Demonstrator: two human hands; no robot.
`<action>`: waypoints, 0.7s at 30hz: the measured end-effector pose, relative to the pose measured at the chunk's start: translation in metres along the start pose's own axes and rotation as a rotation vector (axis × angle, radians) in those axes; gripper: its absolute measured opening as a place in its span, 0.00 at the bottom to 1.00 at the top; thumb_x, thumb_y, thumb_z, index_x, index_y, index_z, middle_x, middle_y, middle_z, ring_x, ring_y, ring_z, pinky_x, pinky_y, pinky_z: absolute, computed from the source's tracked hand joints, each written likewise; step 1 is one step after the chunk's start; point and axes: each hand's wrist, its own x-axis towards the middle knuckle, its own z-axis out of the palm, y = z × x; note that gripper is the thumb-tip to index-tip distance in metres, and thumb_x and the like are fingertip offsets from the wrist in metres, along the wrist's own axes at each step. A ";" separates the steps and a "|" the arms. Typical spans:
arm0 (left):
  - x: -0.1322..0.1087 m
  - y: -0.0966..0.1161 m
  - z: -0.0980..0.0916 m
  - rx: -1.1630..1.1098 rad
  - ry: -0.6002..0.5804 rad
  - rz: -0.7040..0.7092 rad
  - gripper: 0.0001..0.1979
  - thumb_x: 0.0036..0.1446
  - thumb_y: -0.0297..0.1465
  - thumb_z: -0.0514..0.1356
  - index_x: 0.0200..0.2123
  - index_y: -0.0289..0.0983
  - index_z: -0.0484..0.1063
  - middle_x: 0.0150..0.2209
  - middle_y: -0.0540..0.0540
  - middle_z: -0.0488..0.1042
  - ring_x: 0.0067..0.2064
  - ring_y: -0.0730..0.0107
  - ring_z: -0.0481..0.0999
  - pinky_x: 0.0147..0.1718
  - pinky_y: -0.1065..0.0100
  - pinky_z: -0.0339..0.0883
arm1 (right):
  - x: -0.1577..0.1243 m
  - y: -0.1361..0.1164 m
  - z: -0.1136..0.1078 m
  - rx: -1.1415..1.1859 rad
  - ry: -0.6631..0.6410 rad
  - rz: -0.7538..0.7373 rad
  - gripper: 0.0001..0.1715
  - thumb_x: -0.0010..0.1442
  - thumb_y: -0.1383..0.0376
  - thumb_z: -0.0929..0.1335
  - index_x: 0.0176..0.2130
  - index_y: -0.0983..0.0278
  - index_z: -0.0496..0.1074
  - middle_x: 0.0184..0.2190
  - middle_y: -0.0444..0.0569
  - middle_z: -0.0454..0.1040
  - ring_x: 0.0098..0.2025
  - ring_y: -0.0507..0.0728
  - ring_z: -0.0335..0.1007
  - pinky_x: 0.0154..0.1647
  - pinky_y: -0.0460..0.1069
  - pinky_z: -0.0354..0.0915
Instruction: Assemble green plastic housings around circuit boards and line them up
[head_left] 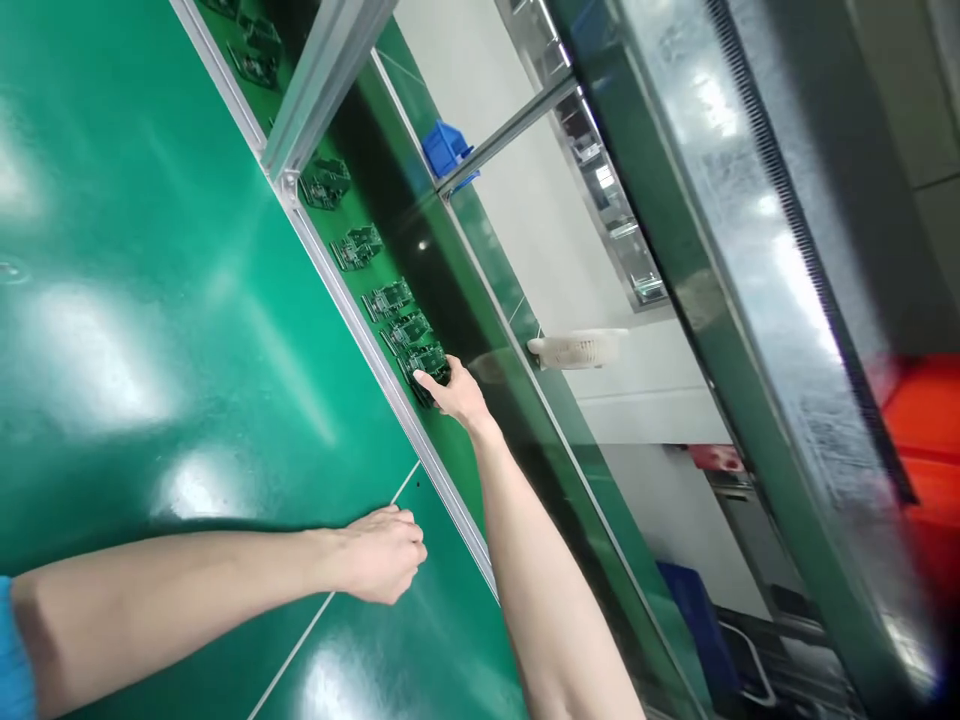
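Likely positioning circuit board (pixel 430 360), gripped in right hand (pixel 459 396), near edge of belt (pixel 452 452), with left hand (pixel 382 555) loosely closed; next needs steadiness.

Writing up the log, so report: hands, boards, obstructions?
Right hand on end board. Left hand curled, palm hidden. More boards line rail. Nothing visibly blocking right hand.

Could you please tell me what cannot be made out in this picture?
In the head view:
Left hand: palm hidden by the hand's back.
Right hand: some fingertips hidden by the boards and its own thumb.
Boards: any lettering too small to read.
Red object: blurred, cut off by the right edge.
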 end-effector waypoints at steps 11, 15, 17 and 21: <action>0.006 -0.014 -0.003 -0.296 0.402 -0.267 0.28 0.62 0.24 0.49 0.66 0.35 0.53 0.53 0.35 0.71 0.50 0.62 0.76 0.51 0.57 0.74 | -0.163 -0.005 -0.042 0.049 0.336 0.233 0.42 0.61 0.44 0.63 0.62 0.69 0.60 0.58 0.66 0.70 0.61 0.70 0.67 0.59 0.65 0.67; 0.005 -0.023 -0.004 -0.361 0.442 -0.251 0.25 0.65 0.28 0.47 0.65 0.36 0.55 0.50 0.38 0.74 0.45 0.66 0.77 0.50 0.58 0.75 | -0.272 -0.014 -0.016 0.090 0.344 0.248 0.37 0.60 0.47 0.65 0.62 0.59 0.62 0.55 0.58 0.73 0.57 0.68 0.73 0.55 0.62 0.71; -0.003 -0.017 -0.005 -0.364 0.416 -0.198 0.22 0.67 0.32 0.46 0.62 0.37 0.61 0.49 0.39 0.76 0.46 0.66 0.78 0.51 0.58 0.75 | -0.313 -0.028 0.016 0.111 0.221 0.240 0.35 0.62 0.51 0.63 0.65 0.58 0.60 0.59 0.58 0.70 0.56 0.67 0.74 0.55 0.61 0.71; -0.044 0.010 0.003 -0.301 0.270 -0.071 0.23 0.69 0.40 0.43 0.59 0.39 0.68 0.53 0.39 0.77 0.54 0.60 0.77 0.55 0.54 0.73 | -0.344 -0.074 0.070 0.070 -0.111 0.353 0.41 0.54 0.58 0.69 0.65 0.61 0.63 0.63 0.65 0.66 0.49 0.72 0.78 0.52 0.63 0.71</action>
